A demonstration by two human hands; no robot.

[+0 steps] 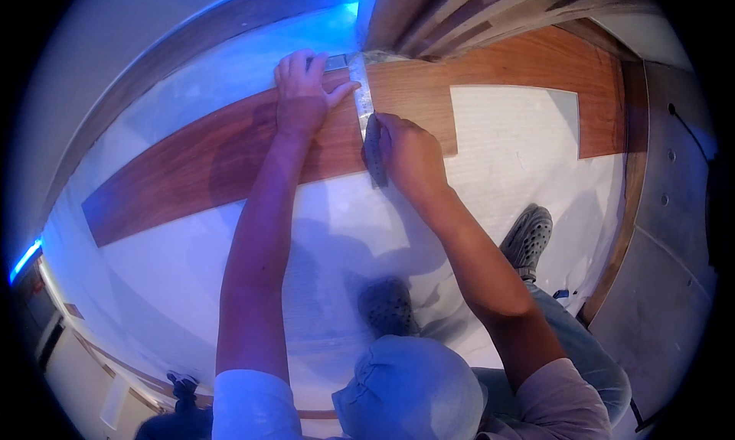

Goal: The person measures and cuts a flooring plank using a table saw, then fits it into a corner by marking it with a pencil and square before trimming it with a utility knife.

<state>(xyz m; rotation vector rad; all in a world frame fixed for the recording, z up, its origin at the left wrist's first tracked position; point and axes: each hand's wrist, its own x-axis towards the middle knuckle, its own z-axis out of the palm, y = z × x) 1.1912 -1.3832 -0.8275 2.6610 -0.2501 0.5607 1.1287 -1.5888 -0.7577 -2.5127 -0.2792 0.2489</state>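
Note:
My left hand lies with spread fingers on a long reddish-brown floor plank, its fingertips by the far edge. Its thumb reaches to a narrow metal ruler laid across the plank. My right hand is closed around a dark grey handled tool, in line with the ruler's near end. The tool's tip and exact kind are hard to make out. A lighter brown plank adjoins on the right of the ruler. Past the left fingers, a small grey object lies at the plank's far edge.
White sheeting covers the floor. More reddish planks run along the right. A wooden structure stands at the far side. Grey clogs are on my feet. Another person's dark shoe shows at lower left.

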